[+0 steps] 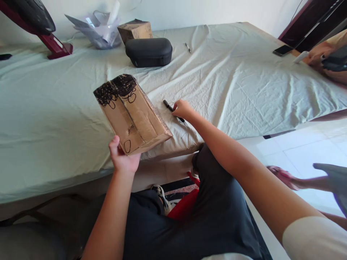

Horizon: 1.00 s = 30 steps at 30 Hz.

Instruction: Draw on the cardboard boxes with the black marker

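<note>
My left hand point(124, 159) grips the lower end of a brown cardboard box point(141, 117), thumb along its near left edge and the other fingers hidden underneath. The box is tilted toward me over the front of the table. Black scribble covers its far end, with loops drawn below it and one small oval near my thumb. To the right of the box, a black marker point(168, 105) lies on the pale green cloth. The fingers of my right hand point(182, 109) are closed around the marker's middle.
Farther back are a black zip case point(149, 52), another cardboard box point(139, 29), a clear plastic basket point(104, 40) of items and a pen point(188, 47). A dark red appliance point(58, 50) stands left. At right, a phone point(282, 50) lies near another person's hands point(320, 54).
</note>
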Tool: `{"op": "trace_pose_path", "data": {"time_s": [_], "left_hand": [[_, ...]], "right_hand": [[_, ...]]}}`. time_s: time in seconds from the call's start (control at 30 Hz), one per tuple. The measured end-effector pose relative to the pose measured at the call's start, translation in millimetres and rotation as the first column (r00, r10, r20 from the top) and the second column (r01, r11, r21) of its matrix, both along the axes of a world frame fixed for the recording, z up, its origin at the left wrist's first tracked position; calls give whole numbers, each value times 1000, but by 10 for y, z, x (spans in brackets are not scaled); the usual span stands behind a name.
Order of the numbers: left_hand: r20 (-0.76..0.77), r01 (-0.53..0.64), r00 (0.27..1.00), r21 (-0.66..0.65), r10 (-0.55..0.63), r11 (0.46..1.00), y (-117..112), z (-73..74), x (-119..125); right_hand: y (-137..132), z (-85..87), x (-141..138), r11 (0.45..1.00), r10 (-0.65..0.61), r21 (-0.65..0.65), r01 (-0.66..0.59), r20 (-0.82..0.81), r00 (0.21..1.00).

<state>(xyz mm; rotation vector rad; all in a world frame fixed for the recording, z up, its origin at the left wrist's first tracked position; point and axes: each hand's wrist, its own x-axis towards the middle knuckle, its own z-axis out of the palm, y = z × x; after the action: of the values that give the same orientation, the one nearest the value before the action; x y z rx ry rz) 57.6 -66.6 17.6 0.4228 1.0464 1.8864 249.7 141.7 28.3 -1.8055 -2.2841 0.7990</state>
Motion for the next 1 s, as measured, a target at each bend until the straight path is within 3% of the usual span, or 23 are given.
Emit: {"op": "trace_pose_path", "data": {"time_s": [0.2, 0.3, 0.33, 0.4, 0.43, 0.5, 0.53, 0.6, 0.73, 0.83, 1.0], "left_hand": [[20, 9, 1000, 6, -9, 1000, 27, -41, 29], [21, 14, 1000, 22, -14, 1000, 39, -35, 42], [16, 17, 1000, 34, -17, 999, 39, -32, 44], [0, 24, 1000, 56, -24, 998, 37, -28, 46], [-11, 25, 1000, 64, -24, 998, 34, -28, 47], [-34, 25, 999, 74, -23, 997, 31, -34, 50], [-46, 34, 998, 72, -31, 997, 31, -40, 50], [-67, 71, 995, 58, -67, 996, 36, -54, 49], [-114, 98, 989, 9, -97, 995, 60, -83, 22], [-151, 60, 987, -18, -62, 998, 72, -91, -22], [-222, 112, 968, -41, -119, 993, 63, -77, -83]], "right_hand": [[13, -184, -146, 985, -28, 167, 35, -41, 999], [17, -231, -273, 964, 21, 262, 55, -281, 959], [9, -240, -315, 981, 33, 190, 50, -412, 911], [-33, -255, -382, 988, -32, -134, -78, -672, 740], [-68, -263, -404, 930, -115, -310, -200, -759, 640], [-153, -281, -421, 733, -302, -532, -424, -813, 498], [-196, -290, -420, 651, -377, -587, -482, -801, 465], [-266, -297, -408, 568, -490, -661, -491, -751, 443], [-327, -261, -387, 538, -603, -733, -416, -680, 418], [-344, -218, -382, 552, -641, -747, -371, -664, 384], [-384, -216, -406, 585, -666, -717, -380, -692, 280]]}}
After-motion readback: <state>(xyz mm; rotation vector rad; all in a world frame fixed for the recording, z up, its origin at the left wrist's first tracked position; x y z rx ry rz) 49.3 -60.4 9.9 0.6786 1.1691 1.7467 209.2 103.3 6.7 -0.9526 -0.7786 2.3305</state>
